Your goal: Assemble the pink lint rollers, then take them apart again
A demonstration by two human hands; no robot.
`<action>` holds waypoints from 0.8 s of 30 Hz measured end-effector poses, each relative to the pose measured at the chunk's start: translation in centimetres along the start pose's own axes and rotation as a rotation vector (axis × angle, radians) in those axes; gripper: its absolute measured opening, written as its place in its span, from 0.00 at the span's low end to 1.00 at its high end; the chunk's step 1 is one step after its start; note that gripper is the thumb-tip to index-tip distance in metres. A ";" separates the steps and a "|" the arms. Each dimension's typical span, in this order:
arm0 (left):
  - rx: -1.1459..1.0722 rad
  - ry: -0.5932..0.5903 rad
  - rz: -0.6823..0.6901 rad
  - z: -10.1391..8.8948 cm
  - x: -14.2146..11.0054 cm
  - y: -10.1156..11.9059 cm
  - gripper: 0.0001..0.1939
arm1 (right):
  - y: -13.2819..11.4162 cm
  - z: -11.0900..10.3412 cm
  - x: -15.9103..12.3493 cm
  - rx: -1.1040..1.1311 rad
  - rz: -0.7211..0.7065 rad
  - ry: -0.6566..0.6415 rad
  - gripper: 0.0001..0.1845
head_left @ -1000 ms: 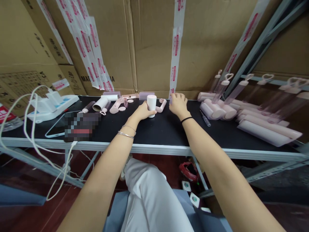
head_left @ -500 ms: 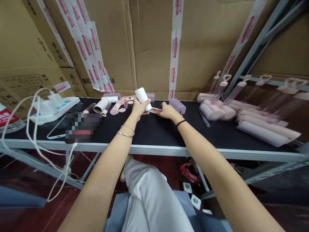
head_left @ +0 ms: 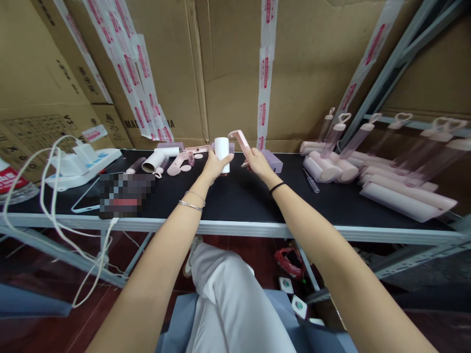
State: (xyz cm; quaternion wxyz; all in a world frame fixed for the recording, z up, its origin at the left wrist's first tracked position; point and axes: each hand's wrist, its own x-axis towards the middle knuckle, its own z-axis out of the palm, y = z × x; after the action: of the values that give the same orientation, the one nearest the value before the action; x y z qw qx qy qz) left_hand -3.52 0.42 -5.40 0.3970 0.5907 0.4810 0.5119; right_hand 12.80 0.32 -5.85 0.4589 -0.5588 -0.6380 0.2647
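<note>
My left hand [head_left: 212, 167] is closed around a white lint roll [head_left: 222, 148], which stands nearly upright just above the bench. My right hand [head_left: 257, 163] grips a pink bent plastic roller bracket [head_left: 241, 139], its hooked end raised toward the upper left. A small gap separates the roll from the bracket. Behind my right hand lies a purple roller cover [head_left: 272, 161]. Left of my left hand are another pink bracket [head_left: 197, 149], a pink handle piece [head_left: 177, 163], small pink discs [head_left: 186, 168] and a second white roll [head_left: 154, 160].
Several pink lint rollers [head_left: 344, 167] with clear handles fill the bench's right side, a small screwdriver [head_left: 311, 181] beside them. At left are a power strip [head_left: 79, 169], white cables [head_left: 55, 196] and a blurred-out device [head_left: 127, 196]. Cardboard [head_left: 231, 73] stands behind the bench.
The roll has turned from tilted to nearly upright in my left hand. My right hand has drawn the pink bracket away from the roll and raised its hooked end.
</note>
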 end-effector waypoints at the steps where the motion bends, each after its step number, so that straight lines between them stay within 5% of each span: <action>1: -0.012 -0.005 -0.002 0.0 0.0 0.0 0.34 | 0.0 0.1 0.0 0.039 -0.065 0.035 0.23; 5: -0.031 -0.032 0.023 0.0 0.2 0.1 0.28 | -0.3 0.9 -0.5 0.063 -0.200 -0.007 0.20; 12: -0.060 0.010 0.069 -0.1 0.0 0.2 0.34 | -0.8 2.4 -1.0 0.116 -0.172 -0.076 0.27; 24: -0.245 0.324 0.109 -0.5 1.0 0.4 0.32 | -3.3 5.5 -2.3 -0.020 -0.221 -0.061 0.18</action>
State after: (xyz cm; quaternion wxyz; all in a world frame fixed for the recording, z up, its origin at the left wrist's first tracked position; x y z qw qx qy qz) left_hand -3.94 1.34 -4.71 0.3548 0.4730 0.4401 0.6758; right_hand 6.30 -1.65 -6.12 0.4602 -0.4813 -0.7120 0.2229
